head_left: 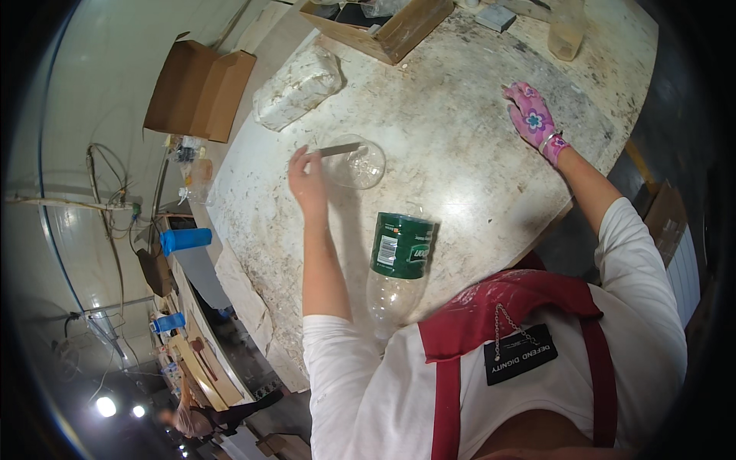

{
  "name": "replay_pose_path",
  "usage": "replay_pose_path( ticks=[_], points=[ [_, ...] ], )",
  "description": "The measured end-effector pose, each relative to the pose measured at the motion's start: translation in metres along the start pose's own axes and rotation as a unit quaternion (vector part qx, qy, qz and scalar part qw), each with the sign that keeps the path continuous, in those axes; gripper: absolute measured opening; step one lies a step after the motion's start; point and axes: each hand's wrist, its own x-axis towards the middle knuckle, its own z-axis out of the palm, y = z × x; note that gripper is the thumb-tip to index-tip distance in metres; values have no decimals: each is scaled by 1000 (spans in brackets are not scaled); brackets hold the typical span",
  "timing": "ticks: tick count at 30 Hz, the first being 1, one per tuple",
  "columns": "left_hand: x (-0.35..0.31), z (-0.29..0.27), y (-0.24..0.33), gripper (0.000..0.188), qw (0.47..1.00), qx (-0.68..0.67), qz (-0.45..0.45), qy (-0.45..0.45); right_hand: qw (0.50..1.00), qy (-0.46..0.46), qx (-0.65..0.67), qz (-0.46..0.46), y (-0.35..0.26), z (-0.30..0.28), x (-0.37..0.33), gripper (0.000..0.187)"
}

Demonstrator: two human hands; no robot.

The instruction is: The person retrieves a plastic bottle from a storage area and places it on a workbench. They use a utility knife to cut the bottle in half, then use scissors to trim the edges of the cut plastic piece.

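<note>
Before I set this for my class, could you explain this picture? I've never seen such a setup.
There is no machine: a person works with two hands. A fisheye camera on the person's head looks down, bending straight edges. The ungloved left hand holds a flat grey strip over a clear round plastic piece. The right hand, in a pink flowered glove, rests on the stained white tabletop, seemingly empty. A clear plastic bottle with a green label and a white wrapped bundle lie there.

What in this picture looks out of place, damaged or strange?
A clear plastic bottle with a green label lies on its side beside the left forearm, not upright. The white tabletop beneath looks dirty, with brown and grey stains. The right hand wears a pink flowered glove, but the left hand is bare, an odd mismatch.
</note>
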Motion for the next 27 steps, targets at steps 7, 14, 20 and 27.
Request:
replay_pose_path(
  ticks=[7,14,20,27],
  points=[
    [19,-52,8,15,953,-188,-219,89,1000,-15,3,9,8,3,1,34],
    [20,-34,-73,19,887,-227,-370,154,1000,-17,16,11,-2,-2,4,34],
    [-4,-16,-120,50,963,134,-229,48,999,-30,28,21,-8,-6,5,32],
    [-66,-59,9,48,941,-121,-259,-182,998,-42,37,16,-2,-3,5,32]
  ],
)
